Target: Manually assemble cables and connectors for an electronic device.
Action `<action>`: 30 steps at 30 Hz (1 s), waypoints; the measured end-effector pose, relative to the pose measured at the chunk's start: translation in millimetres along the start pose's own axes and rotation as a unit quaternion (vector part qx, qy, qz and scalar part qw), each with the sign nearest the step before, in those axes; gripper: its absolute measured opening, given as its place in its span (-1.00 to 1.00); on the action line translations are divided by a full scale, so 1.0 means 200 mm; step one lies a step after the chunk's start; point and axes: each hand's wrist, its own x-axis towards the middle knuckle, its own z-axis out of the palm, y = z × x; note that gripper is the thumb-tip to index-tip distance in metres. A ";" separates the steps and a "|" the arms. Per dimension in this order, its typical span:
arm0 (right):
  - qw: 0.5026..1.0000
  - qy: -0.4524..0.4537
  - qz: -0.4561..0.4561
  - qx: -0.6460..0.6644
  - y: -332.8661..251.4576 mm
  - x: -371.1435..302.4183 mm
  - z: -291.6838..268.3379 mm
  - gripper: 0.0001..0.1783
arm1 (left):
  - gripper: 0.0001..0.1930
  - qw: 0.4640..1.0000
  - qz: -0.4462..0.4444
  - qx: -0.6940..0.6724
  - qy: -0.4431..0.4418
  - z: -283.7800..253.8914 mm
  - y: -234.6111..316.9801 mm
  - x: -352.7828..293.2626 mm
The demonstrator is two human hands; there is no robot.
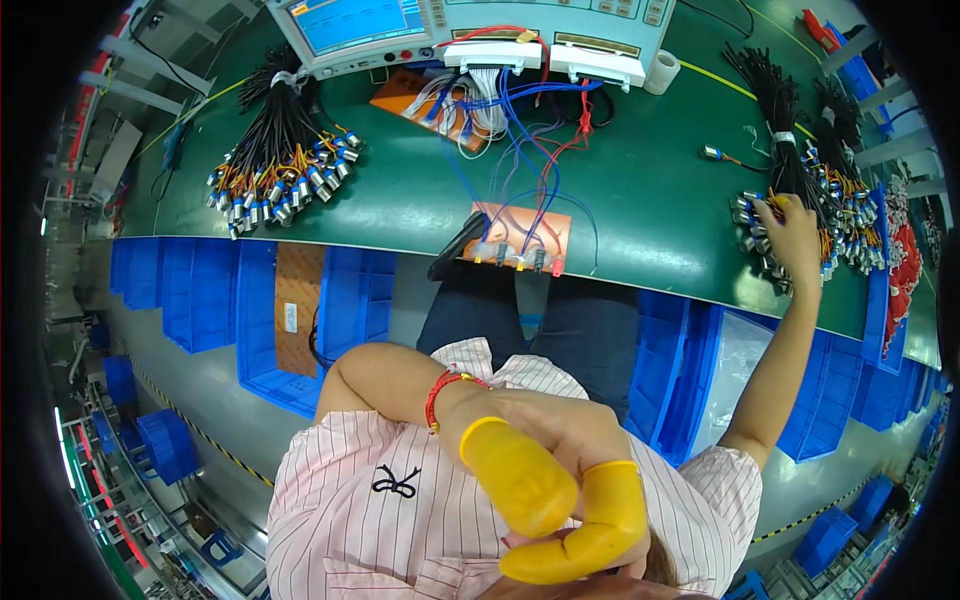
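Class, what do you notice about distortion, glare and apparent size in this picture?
Head view: the bench's front edge bows, and blackness fills the corners; head view: soft glare lightens patches of the green top; head view: the left hand looms large, near the lens, while the right hand looks small.
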 end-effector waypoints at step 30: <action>0.985 0.036 0.160 0.043 -0.02 -0.23 0.02 -0.27 | -0.74 0.919 0.359 -0.028 -0.161 0.26 -0.31 -0.10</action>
